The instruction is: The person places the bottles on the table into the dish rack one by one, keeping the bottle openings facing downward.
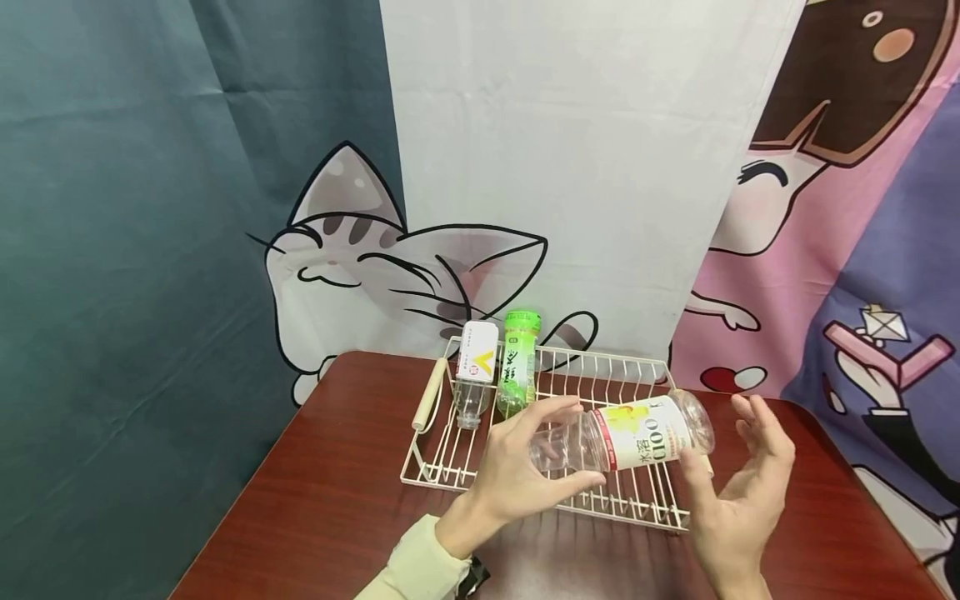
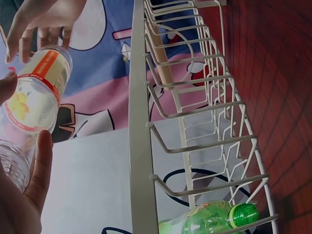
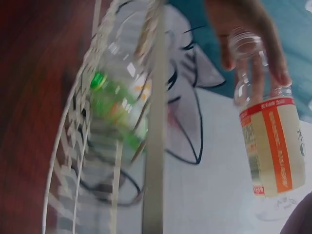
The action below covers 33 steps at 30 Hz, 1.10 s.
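A clear plastic bottle with a white and yellow label (image 1: 648,433) is held in the air above the wire rack, lying nearly sideways. My left hand (image 1: 513,458) grips it around the neck end, thumb below and fingers above. By the bottle's base is my right hand (image 1: 742,492), its fingers spread and its thumb close to the bottle; whether the thumb touches is unclear. On the left side of the white wire rack (image 1: 637,512) two bottles lean neck down: a clear one with a white label (image 1: 477,354) and a green one (image 1: 519,358).
The rack stands on a reddish-brown table (image 1: 300,500) and has a pale wooden handle (image 1: 430,393) on its left side. Behind the table hangs a cloth backdrop (image 1: 585,167) printed with cartoon figures. A small black item (image 1: 472,577) lies beside my left sleeve.
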### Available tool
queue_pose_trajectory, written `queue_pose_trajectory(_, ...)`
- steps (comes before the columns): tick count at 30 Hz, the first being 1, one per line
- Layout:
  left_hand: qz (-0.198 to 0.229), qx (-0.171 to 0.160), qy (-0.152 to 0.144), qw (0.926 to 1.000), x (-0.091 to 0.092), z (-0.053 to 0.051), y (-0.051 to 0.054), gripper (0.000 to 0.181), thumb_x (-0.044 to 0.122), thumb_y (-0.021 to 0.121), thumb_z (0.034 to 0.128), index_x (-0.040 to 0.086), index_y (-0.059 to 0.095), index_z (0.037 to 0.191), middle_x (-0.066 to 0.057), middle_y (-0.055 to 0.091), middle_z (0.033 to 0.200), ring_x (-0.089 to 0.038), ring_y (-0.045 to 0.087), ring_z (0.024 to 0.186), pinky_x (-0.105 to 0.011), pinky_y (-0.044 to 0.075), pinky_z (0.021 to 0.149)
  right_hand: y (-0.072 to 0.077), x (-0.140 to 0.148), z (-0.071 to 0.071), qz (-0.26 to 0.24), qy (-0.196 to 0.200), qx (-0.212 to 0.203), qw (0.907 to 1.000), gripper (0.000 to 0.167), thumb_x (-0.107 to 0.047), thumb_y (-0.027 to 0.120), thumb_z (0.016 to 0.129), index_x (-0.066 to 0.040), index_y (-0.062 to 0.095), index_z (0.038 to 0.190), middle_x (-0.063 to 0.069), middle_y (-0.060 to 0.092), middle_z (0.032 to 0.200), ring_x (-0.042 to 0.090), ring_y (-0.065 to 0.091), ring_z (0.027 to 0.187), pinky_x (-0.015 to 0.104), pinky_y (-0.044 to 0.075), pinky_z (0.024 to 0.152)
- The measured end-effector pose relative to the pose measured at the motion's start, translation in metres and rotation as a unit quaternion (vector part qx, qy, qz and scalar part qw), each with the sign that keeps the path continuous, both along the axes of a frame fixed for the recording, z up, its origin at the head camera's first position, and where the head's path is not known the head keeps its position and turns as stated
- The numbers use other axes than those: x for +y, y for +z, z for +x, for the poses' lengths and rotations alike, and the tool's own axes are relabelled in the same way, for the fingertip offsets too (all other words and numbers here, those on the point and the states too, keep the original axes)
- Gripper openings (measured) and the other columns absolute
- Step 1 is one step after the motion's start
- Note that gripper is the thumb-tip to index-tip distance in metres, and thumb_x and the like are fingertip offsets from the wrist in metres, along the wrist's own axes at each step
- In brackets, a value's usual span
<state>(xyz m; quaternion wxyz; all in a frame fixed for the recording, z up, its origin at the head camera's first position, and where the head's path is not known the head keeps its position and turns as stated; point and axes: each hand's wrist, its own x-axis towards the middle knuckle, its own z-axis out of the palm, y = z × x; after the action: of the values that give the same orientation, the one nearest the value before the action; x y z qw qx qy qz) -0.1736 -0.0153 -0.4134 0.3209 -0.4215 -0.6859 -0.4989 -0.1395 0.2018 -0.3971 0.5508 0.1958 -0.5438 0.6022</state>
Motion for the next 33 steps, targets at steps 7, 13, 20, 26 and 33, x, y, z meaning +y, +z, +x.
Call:
queue_pose_trajectory(7, 0.014, 0.001, -0.008, 0.9999, 0.001, 0.001, -0.002, 0.097, 0.007, 0.107, 0.0629, -0.002, 0.057, 0.145, -0.019, 0.077, 0.124, -0.027, 0.078, 0.107, -0.013, 0.06, 0.071, -0.004, -0.003, 0.0, -0.145, 0.209, -0.047, 0.966, 0.068, 0.027, 0.056, 0.095, 0.004, 0.047, 0.159, 0.023, 0.059, 0.14, 0.029, 0.059, 0.133, 0.028, 0.051, 0.108)
queue_pose_trajectory(13, 0.017, 0.002, -0.01, 0.9998, 0.001, 0.001, -0.003, 0.097, 0.008, 0.107, 0.0625, -0.003, 0.057, 0.145, -0.018, 0.078, 0.123, -0.027, 0.079, 0.108, -0.013, 0.06, 0.072, -0.004, -0.009, 0.003, -0.174, 0.248, -0.097, 0.9483, 0.064, 0.022, 0.05, 0.102, 0.0, 0.046, 0.162, 0.023, 0.054, 0.14, 0.026, 0.062, 0.125, 0.024, 0.061, 0.092)
queue_pose_trajectory(20, 0.016, -0.003, -0.009, 0.9998, 0.002, 0.003, -0.003, 0.097, 0.008, 0.107, 0.0627, -0.001, 0.057, 0.145, -0.018, 0.078, 0.124, -0.027, 0.079, 0.109, -0.013, 0.06, 0.074, -0.005, -0.015, 0.005, -0.191, 0.264, -0.115, 0.9383, 0.064, 0.019, 0.05, 0.104, -0.003, 0.043, 0.164, 0.028, 0.054, 0.147, 0.028, 0.064, 0.128, 0.027, 0.062, 0.097)
queue_pose_trajectory(26, 0.013, -0.014, -0.009, 0.9998, 0.002, 0.004, -0.006, 0.096, 0.007, 0.107, 0.064, -0.001, 0.057, 0.146, -0.018, 0.077, 0.124, -0.026, 0.078, 0.109, -0.014, 0.061, 0.075, -0.005, -0.017, 0.005, -0.197, 0.272, -0.116, 0.9346, 0.063, 0.021, 0.05, 0.103, -0.001, 0.045, 0.162, 0.029, 0.058, 0.145, 0.027, 0.068, 0.124, 0.026, 0.062, 0.096)
queue_pose_trajectory(33, 0.01, -0.033, -0.004, 0.9994, 0.002, 0.006, -0.008, 0.095, 0.009, 0.106, 0.0669, 0.001, 0.056, 0.148, -0.015, 0.077, 0.125, -0.024, 0.077, 0.109, -0.013, 0.06, 0.074, -0.007, -0.015, 0.002, -0.206, 0.303, -0.102, 0.9248, 0.062, 0.023, 0.047, 0.103, 0.002, 0.043, 0.161, 0.027, 0.056, 0.144, 0.026, 0.069, 0.122, 0.027, 0.063, 0.097)
